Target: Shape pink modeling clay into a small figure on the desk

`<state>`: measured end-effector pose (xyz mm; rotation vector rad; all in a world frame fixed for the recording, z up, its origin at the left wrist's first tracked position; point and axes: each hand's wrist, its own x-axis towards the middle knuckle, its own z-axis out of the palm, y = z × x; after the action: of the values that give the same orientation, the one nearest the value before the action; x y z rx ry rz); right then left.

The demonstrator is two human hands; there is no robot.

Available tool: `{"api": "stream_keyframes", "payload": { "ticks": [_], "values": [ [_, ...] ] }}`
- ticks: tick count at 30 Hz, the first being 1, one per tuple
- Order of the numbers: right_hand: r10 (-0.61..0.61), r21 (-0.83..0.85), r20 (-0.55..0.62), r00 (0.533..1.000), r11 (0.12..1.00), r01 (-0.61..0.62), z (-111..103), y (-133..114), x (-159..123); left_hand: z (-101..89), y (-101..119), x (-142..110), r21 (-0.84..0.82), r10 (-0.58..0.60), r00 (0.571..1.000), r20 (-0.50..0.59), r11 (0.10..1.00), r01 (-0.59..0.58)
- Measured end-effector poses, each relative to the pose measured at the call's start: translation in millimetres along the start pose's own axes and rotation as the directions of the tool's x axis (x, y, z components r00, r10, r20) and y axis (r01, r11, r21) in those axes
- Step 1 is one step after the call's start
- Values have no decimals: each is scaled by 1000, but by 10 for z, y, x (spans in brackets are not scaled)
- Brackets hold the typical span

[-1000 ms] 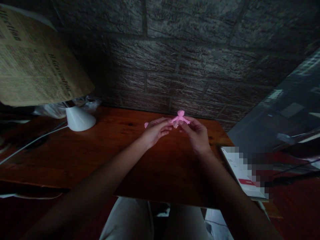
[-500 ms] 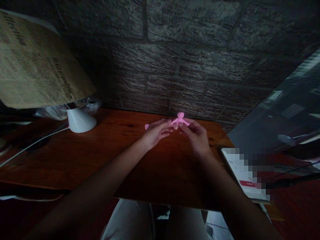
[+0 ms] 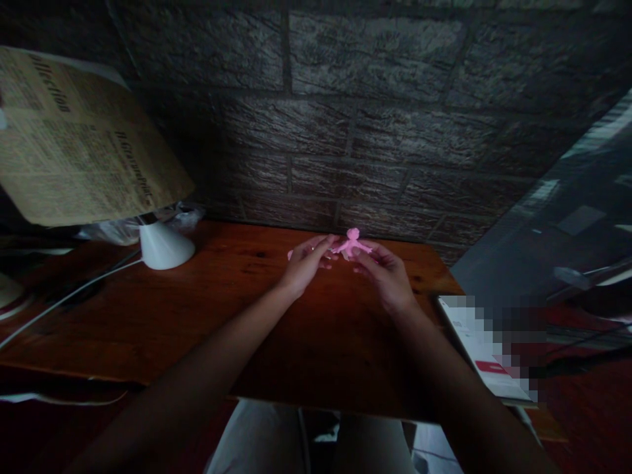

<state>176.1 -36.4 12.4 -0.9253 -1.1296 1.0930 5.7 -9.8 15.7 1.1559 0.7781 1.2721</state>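
A small pink doll-like figure (image 3: 352, 243), with a rounded head and arms spread wide, is held upright above the table by my hands. My right hand (image 3: 390, 273) pinches its body and right side between thumb and fingers. Closed around the left side, my left hand (image 3: 303, 263) has its thumb and index finger at the tip of the figure's arm. Another pink bit (image 3: 290, 254) shows just beyond the left hand's knuckles; whether it belongs to the same figure I cannot tell. The figure's lower part is hidden by my fingers.
A brown wooden table (image 3: 222, 316) spans the front, against a dark brick wall (image 3: 375, 125). At left stands a lamp with a newsprint shade (image 3: 93, 145), a white base (image 3: 165, 247) and a white cord (image 3: 74, 299). A white flat box (image 3: 474, 349), partly pixelated, lies at right.
The view has shifted slightly, so the lamp appears lower and further right. The pink figure has tilted a little, and my left hand's fingers have curled in more.
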Motion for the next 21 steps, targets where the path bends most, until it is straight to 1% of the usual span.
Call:
{"api": "stream_keyframes", "payload": {
  "ticks": [5, 7, 9, 13, 17, 21],
  "values": [
    [-13, 0, 13, 1000, 1000, 13, 2, -15, 2, 36, -3, -60, 57, 73, 991, 114, 995, -80],
    [-17, 3, 10, 1000, 1000, 17, 0, -14, 8, 47, -30, -67, 65, 106, 984, 142, 991, -116],
    [-22, 4, 11, 1000, 1000, 22, 2, -11, 10, 48, -66, -61, 83, 112, 983, 142, 989, -125],
    [-35, 13, 25, 999, 999, 35, 12, 1, 8, 26, -107, -42, 134, 96, 990, 106, 985, -110],
    [-40, 8, 32, 999, 999, 40, 3, 28, 14, 24, -64, -48, 103, 114, 991, 76, 987, -122],
    [-53, -33, 37, 998, 998, 54, -9, 44, 19, 42, -36, -51, 79, 133, 988, 72, 987, -139]
  ]
}}
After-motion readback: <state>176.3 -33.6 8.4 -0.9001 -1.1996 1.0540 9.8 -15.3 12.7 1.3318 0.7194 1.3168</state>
